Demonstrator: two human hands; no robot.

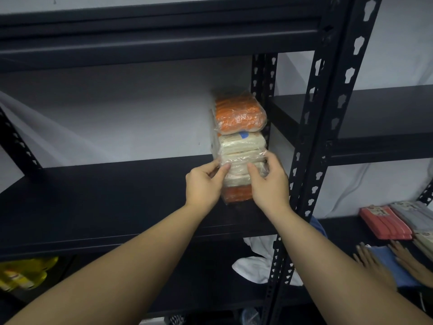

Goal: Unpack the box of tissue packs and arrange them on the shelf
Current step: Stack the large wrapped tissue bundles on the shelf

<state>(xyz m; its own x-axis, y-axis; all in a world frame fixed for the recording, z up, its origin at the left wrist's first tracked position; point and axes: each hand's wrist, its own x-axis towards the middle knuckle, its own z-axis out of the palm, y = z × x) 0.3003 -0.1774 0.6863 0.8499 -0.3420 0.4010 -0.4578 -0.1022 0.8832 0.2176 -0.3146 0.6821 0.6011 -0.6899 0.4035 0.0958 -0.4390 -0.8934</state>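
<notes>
**Fingers steady a tissue bundle at the shelf's right end**

Fingers of both hands curl onto a clear-wrapped tissue bundle (242, 170) standing on the black shelf (105, 195), toward the 3 o'clock end of the board. The left hand (205, 185) pinches the loose film at the bundle's 9 o'clock edge; the right hand (269, 184) clasps its 3 o'clock side, thumb across the front. Holding both flanks likely lets the person square the cream and orange packs against the upright post (262, 90) behind, which would brace them. An orange pack (240, 114) sits on top, at 12 o'clock from the hands, so a two-sided hold probably also keeps the stack from toppling. No box shows in view. At 4 o'clock, on a lower shelf, another person's hands (375, 261) press a blue cloth (393, 266) beside folded towels (386, 222).
</notes>
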